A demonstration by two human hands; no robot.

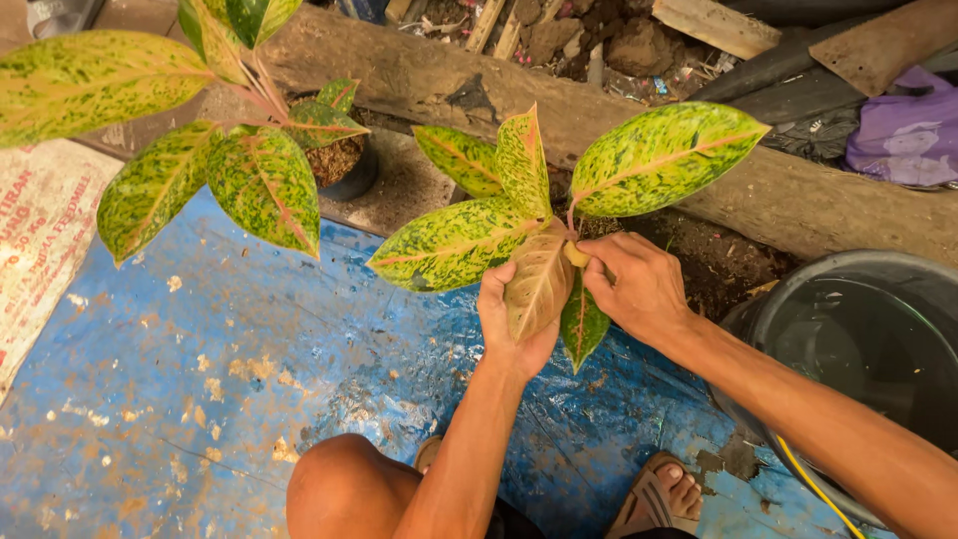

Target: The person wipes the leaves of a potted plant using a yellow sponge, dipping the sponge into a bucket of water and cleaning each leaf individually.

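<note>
A waxy speckled plant [559, 190] is pinched by both hands, left [514, 319] and right [639, 284]; its stem base is hidden.

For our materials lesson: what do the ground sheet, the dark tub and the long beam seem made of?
Ground sheet: probably plastic tarpaulin, blue, glossy, crinkled, dirt-flecked.
Dark tub: likely plastic or rubber, with a smooth matte black rim.
Long beam: apparently rough weathered wood, brown and grainy.
</note>
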